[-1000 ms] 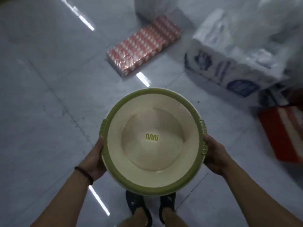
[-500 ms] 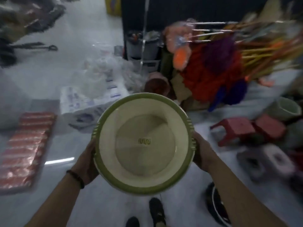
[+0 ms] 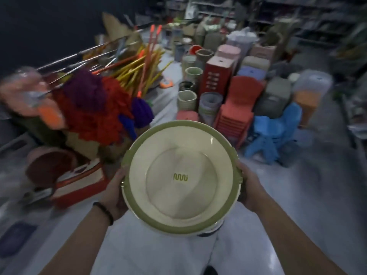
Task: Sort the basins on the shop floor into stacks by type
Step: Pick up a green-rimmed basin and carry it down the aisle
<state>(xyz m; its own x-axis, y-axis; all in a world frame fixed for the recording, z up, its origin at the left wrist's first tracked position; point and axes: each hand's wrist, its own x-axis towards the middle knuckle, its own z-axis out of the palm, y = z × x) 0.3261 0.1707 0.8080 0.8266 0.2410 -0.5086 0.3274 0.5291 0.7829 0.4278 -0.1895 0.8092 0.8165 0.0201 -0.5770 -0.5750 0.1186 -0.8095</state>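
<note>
The cream basin [image 3: 179, 177] with its green rim rides level and mouth-up above the floor [image 3: 297, 195], centred between the left hand [image 3: 115, 192] and right hand [image 3: 251, 188], each clasping an opposite side handle, with stacked stools [image 3: 234, 114] ahead.

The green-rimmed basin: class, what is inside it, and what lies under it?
Inside the basin only a green squiggle mark shows. Underneath, a white edge peeks out; the rest is covered.
</note>
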